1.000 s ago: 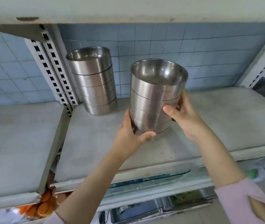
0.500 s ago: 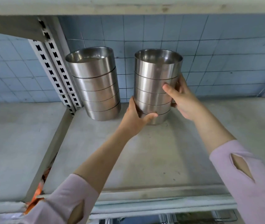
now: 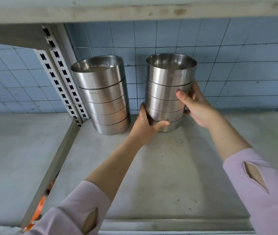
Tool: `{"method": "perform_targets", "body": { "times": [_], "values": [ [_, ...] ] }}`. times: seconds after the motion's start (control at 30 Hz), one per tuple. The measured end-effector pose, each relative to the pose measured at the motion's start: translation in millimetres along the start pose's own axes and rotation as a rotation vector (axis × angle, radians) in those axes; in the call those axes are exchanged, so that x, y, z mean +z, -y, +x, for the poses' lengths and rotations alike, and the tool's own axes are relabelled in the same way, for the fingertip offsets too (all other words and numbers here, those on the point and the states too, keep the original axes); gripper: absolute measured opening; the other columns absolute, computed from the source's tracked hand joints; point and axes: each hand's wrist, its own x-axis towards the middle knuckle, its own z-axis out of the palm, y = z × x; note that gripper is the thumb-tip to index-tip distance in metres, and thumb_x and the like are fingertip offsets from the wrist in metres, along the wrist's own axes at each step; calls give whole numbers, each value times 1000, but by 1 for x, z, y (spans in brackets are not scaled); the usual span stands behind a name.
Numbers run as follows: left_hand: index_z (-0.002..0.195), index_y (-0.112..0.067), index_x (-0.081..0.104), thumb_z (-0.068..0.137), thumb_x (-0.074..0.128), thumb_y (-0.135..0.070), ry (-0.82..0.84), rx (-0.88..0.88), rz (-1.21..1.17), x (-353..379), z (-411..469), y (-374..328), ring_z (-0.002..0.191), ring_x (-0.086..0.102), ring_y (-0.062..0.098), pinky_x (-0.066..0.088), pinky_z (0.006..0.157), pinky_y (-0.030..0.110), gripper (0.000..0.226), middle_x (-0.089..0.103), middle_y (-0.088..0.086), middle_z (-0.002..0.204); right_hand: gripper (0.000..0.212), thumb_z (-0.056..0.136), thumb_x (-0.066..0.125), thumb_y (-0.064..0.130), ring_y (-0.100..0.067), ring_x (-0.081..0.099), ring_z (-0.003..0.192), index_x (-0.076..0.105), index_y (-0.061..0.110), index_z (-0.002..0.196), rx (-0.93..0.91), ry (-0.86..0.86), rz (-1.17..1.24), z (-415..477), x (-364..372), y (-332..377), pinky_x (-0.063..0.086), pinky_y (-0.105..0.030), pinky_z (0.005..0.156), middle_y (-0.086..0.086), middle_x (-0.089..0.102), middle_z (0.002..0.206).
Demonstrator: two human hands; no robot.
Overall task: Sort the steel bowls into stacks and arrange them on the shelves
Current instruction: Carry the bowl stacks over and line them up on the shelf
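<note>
Left hand [image 3: 146, 122] and right hand [image 3: 196, 106] are clasping the right bowl stack [image 3: 167, 85], their fingers hiding behind it; left of them, the other stack [image 3: 104, 99] is showing an illegible stamp [image 3: 94, 93].

A grey, scuffed shelf [image 3: 151, 175] is filling the lower half of the frame. At centre left, a stack of five steel bowls [image 3: 104, 99] is standing upright on it, beside a slotted upright [image 3: 62, 82]. A second stack [image 3: 165, 78] is standing just right, apart from the first. Whether its base is touching the shelf is unclear.
</note>
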Motion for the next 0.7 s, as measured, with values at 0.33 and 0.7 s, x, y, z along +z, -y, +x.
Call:
{"method": "perform_targets", "body": {
  "times": [0.33, 0.7],
  "values": [
    [155, -22, 9, 84, 65, -52, 34, 42, 289, -48, -112, -1, 145, 24, 14, 21, 106, 16, 95, 24, -4, 159, 70, 79, 74, 52, -10, 45, 135, 46, 33, 140, 1, -613, -121, -94, 64, -9, 37, -35, 114, 11, 47, 147],
    [134, -28, 55, 86, 68, -33, -296, 161, 380, -288, -291, 85, 127, 41, -1, 42, 105, 29, 49, 42, -18, 142, 46, 90, 69, 29, 7, 44, 120, 57, 23, 133, -219, -340, -501, -190, 294, 21, 28, -5, 104, 18, 52, 131]
  ]
}}
